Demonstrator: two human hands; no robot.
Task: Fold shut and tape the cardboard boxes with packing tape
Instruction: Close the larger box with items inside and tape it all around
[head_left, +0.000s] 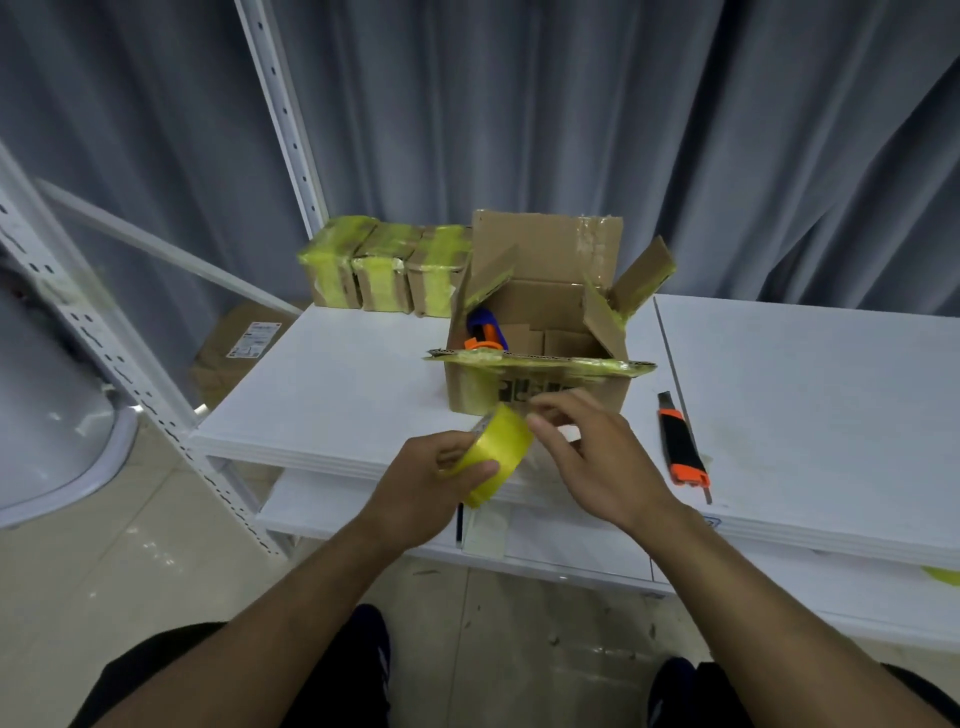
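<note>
Left hand: the left hand (431, 483) is out in front of the table edge, fingers and thumb curled round the tape roll (498, 452), a firm hold
Tape roll: yellow and tilted, held in the air just in front of the open box (540, 332), touching neither box nor table
Right hand: the right hand (597, 462) is right beside the roll with its thumb tip against the roll's upper rim and its fingers bent over; they are blurred, so I cannot tell whether they have caught a tape end or hold nothing
Open box: on the white table (337, 384), all four flaps apart, the far one upright, the near one folded out toward the person, old yellow tape along the edges
Inside the box: a blue and orange tape dispenser (485, 332) against the left wall
Taped boxes: three small taped boxes (384, 270) in a row at the table's back, just left of the open box, wrapped in yellow tape
Utility knife: the orange and black utility knife (683, 447) lies flat on the table, right of the box
Backdrop: a grey curtain (571, 104) hangs behind the table
</note>
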